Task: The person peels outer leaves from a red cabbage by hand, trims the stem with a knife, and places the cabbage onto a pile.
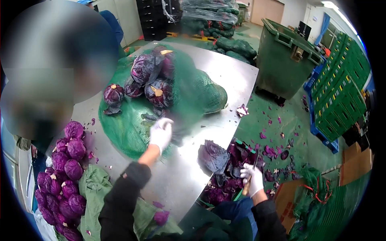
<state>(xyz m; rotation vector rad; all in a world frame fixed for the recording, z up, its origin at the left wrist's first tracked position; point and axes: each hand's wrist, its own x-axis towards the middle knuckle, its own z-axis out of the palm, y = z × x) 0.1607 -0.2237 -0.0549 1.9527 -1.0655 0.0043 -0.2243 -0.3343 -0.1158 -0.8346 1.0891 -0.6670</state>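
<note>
My left hand (161,134), in a white glove, is closed on the green mesh bag (120,134) over the metal table. Part of the mesh is raised and blurred by motion. Several red cabbages (144,69) with dark outer leaves lie on the bag, some with pale cut stems showing. My right hand (253,180), also gloved, grips a knife (246,187) by its wooden handle, blade pointing up. Beside it, at the table's right edge, is a dark cabbage or bundle of leaves (214,156), above a container of purple trimmings (219,195).
Trimmed red cabbages (74,148) are heaped at the table's left edge beside green cloth (94,184). A wheeled green bin (283,60) stands beyond the table (237,72). Stacked green crates (339,92) are at right. Leaf scraps litter the floor. A person's blue sleeve (111,24) shows at upper left.
</note>
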